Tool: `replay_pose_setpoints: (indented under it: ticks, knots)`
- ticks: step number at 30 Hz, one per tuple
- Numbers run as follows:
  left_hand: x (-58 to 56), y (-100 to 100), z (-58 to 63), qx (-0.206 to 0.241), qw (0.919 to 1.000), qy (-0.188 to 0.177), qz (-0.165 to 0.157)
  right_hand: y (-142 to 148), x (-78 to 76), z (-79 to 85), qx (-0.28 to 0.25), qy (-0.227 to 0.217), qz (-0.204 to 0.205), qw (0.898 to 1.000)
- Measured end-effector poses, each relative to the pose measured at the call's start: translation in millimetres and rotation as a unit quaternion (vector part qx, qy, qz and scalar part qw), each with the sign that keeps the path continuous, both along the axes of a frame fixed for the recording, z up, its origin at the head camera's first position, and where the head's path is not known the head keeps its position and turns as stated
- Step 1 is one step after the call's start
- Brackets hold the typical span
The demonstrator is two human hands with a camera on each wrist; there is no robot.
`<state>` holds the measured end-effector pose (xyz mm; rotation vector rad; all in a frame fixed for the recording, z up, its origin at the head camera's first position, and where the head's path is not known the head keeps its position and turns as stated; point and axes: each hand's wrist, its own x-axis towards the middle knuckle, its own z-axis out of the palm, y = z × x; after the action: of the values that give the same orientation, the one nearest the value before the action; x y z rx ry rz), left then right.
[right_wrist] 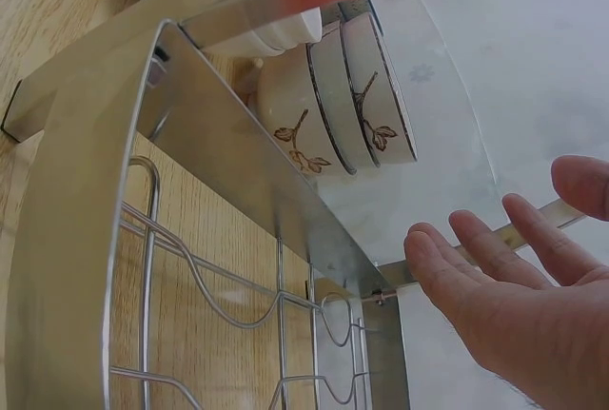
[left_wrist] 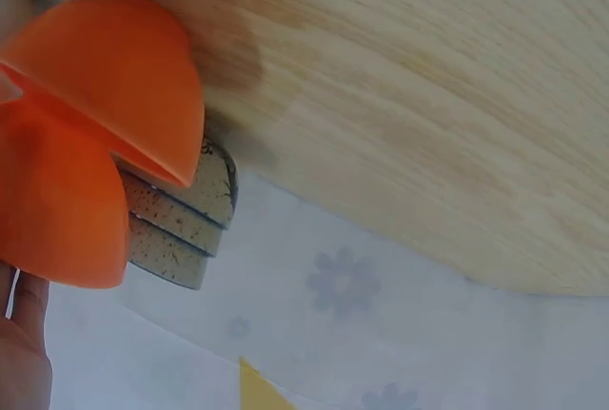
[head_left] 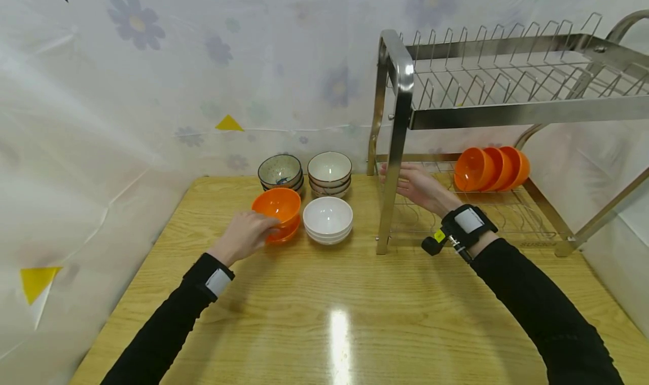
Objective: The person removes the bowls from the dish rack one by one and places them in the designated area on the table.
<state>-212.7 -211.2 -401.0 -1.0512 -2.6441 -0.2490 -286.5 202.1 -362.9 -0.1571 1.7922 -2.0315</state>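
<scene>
My left hand (head_left: 245, 235) grips the rim of an orange bowl (head_left: 278, 203) at its near side. Below it sits another orange bowl (head_left: 285, 237) on the table. The left wrist view shows the held bowl (left_wrist: 62, 205) tilted away from the lower bowl (left_wrist: 128, 68), with a wedge-shaped gap between them. Inside the left end of the metal dish rack (head_left: 395, 109), over its lower shelf, my right hand (head_left: 419, 187) holds nothing. In the right wrist view its fingers (right_wrist: 495, 253) are extended and spread, near the rack's end frame.
A white bowl stack (head_left: 328, 220) stands right of the orange bowls. Behind are speckled bowls (head_left: 280, 171) and cream bowls with dark rims (head_left: 329, 169). Three orange bowls (head_left: 490, 169) lean on the rack's lower shelf. A flowered sheet (head_left: 304, 63) hangs behind the table (head_left: 284, 317).
</scene>
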Motion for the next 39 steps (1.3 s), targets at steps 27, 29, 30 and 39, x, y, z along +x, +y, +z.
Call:
replay_pose_setpoints:
  ticks: [27, 29, 30, 39]
  knots:
    - [0.6, -1, -21.1, -0.017, 0.9995, -0.024, 0.007, 2, -0.2, -2.4, 0.017, 0.010, -0.003, 1.000]
    - [-0.4, -1, -22.2, -0.017, 0.9995, -0.026, 0.007, 2, 0.0, -2.9, 0.018, 0.010, -0.004, 1.000]
    - [-0.8, -1, -22.7, -0.017, 0.9994, -0.028, 0.008, 3, 0.1, -3.2, 0.018, 0.011, -0.003, 1.000]
    - [-1.9, -3, -25.6, -0.022, 0.9989, -0.039, 0.009, 5, 1.9, -4.3, 0.014, 0.010, -0.003, 1.000]
